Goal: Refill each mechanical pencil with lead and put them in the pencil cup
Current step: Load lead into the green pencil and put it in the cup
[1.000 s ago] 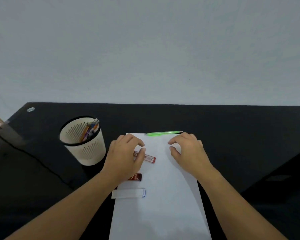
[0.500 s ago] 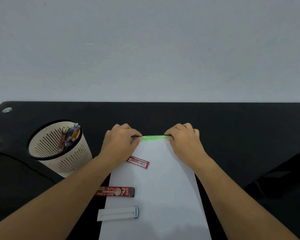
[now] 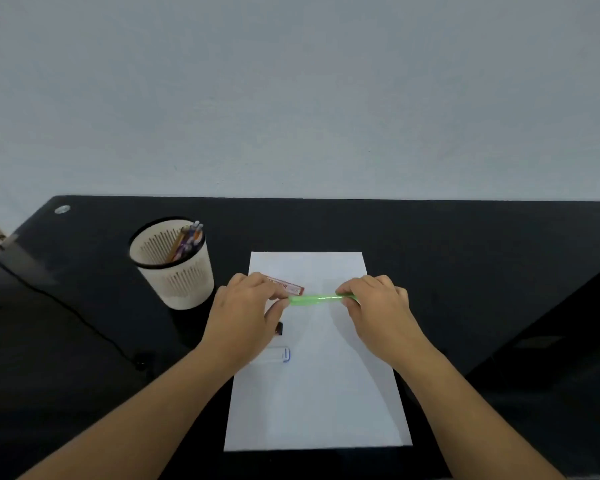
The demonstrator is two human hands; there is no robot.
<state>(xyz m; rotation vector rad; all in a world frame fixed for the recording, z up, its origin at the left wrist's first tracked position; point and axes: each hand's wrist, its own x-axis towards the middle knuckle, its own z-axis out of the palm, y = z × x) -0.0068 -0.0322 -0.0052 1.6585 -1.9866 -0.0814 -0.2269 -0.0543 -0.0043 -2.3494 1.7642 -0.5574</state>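
A green mechanical pencil [image 3: 315, 299] is held level above the white paper sheet [image 3: 321, 386]. My left hand [image 3: 245, 315] pinches its left end and my right hand [image 3: 378, 308] pinches its right end. A red lead case [image 3: 288, 286] lies on the paper just behind my left hand. A dark lead case [image 3: 279, 328] is mostly hidden under that hand. A clear case with a blue cap [image 3: 280, 355] lies nearer me. The cream slotted pencil cup [image 3: 177, 271] stands at the left, with several pencils [image 3: 187, 239] inside.
The black desk [image 3: 465, 258] meets a pale wall at the back. A thin black cable [image 3: 66, 310] runs across the desk's left side to a small plug [image 3: 142, 358]. A round metal fitting [image 3: 62, 209] sits at the far left corner.
Both hands have lifted the green pencil from the paper's far edge and brought it nearer, over the middle of the sheet. The camera has shifted.
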